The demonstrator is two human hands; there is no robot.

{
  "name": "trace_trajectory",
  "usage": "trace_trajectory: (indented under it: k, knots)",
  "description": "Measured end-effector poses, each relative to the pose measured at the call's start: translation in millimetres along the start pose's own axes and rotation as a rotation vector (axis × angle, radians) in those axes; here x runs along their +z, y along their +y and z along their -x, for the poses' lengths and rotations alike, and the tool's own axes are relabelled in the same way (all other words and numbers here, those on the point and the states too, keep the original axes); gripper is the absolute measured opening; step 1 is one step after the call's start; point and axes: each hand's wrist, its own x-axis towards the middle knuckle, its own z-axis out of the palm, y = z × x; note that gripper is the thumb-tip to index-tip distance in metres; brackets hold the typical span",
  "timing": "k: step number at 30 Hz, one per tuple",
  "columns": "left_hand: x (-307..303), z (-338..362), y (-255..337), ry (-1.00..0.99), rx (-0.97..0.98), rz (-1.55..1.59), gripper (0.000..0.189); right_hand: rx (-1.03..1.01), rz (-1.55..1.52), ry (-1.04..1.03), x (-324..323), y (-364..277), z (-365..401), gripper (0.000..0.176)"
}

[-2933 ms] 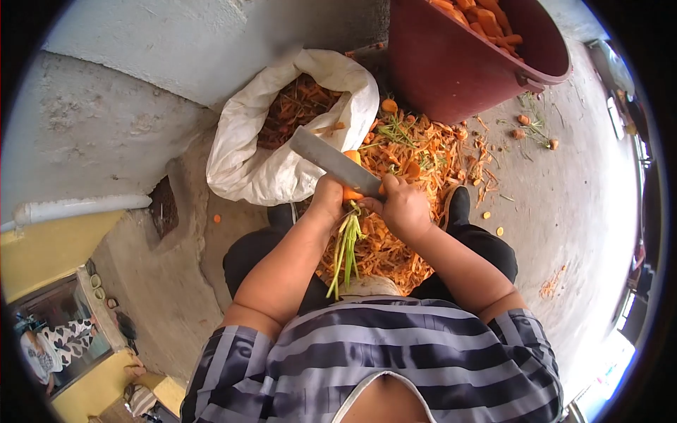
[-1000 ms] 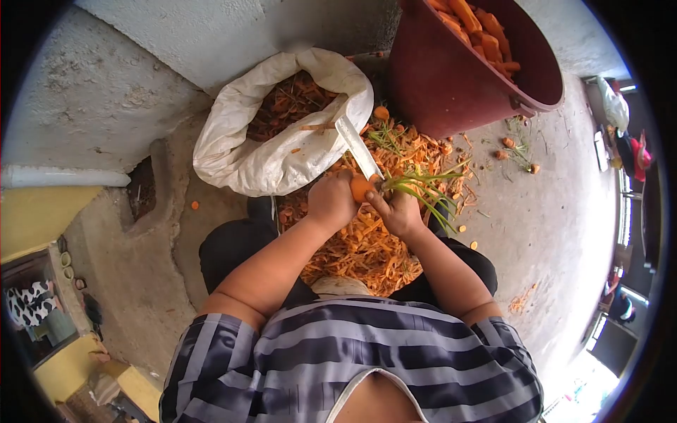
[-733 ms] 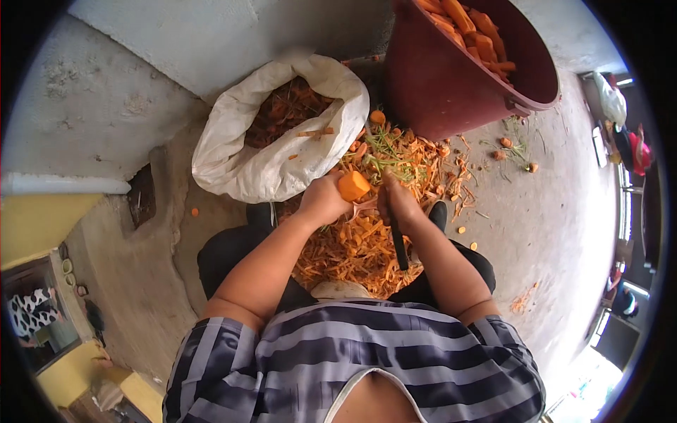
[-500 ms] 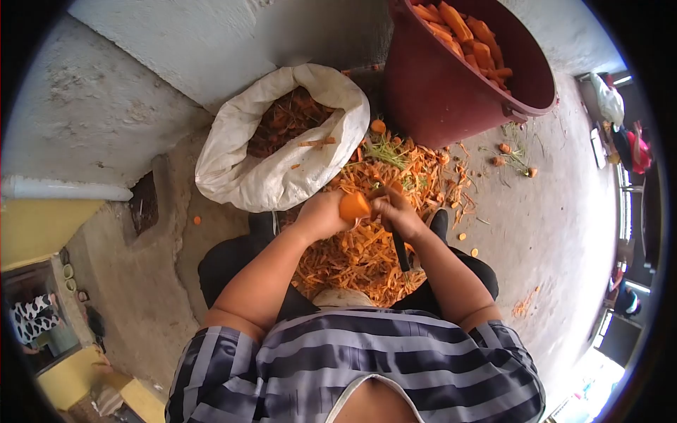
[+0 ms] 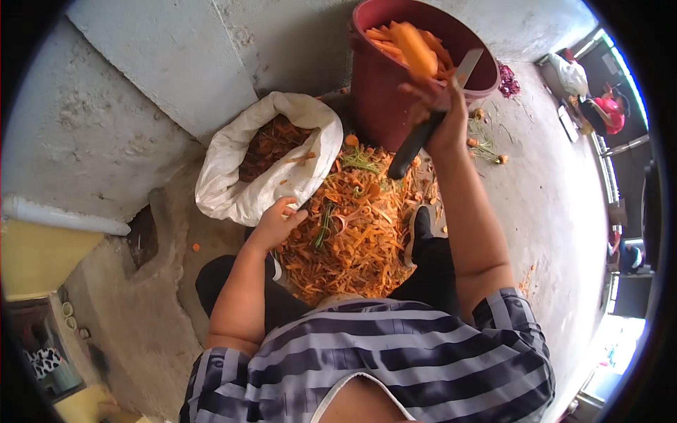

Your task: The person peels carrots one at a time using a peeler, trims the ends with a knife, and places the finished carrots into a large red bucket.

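My right hand (image 5: 448, 120) is raised at the near rim of a dark red bucket (image 5: 384, 106), its thumb and palm around the black handle of a knife (image 5: 416, 144). The blade points up toward the bucket. A large peeled carrot (image 5: 415, 51), blurred by motion, is just beyond my smeared fingertips, over the bucket's mouth; whether the fingers still touch it I cannot tell. Peeled carrots (image 5: 384, 44) fill the bucket below. My left hand (image 5: 275, 224) holds nothing, fingers loosely apart, beside a white sack (image 5: 271, 194) and above a heap of carrot peelings (image 5: 352, 257).
Inside the sack are more peelings (image 5: 271, 144). Green stems (image 5: 360, 158) and carrot tops (image 5: 497, 158) lie near the bucket. A grey wall (image 5: 162, 49) stands behind the sack. My shoe (image 5: 423, 225) is beside the heap. Another person (image 5: 610, 116) is at the far right.
My right hand has moved from over the peelings up to the bucket with the knife, and the carrot is now above the bucket. My left hand has come away from the carrot, toward the sack.
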Motion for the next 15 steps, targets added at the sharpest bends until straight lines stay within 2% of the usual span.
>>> trace_trajectory:
  k: [3,5,7,10,12,13,15]
  knots:
    - [1,34,-1,0.003,0.048,-0.161,0.054,-0.113,0.293,-0.084,-19,3,11,0.04]
    - [-2,56,10,0.031,0.082,-0.238,0.051,-0.056,0.615,-0.035,-31,35,47,0.04]
    - [-5,59,2,0.033,0.041,-0.23,0.051,0.282,0.78,0.071,-69,89,75,0.04]
    - [-13,52,-15,0.016,-0.061,-0.312,0.053,0.803,0.76,0.248,-107,140,119,0.032]
    - [-12,39,-22,-0.013,-0.157,-0.473,0.055,0.897,0.792,0.262,-142,169,127,0.028]
    - [-12,32,-27,-0.012,-0.112,-0.571,0.057,0.933,0.802,0.285,-150,169,127,0.025]
    - [-9,21,-24,-0.031,-0.142,-0.489,0.058,0.861,0.453,0.337,-163,151,115,0.021]
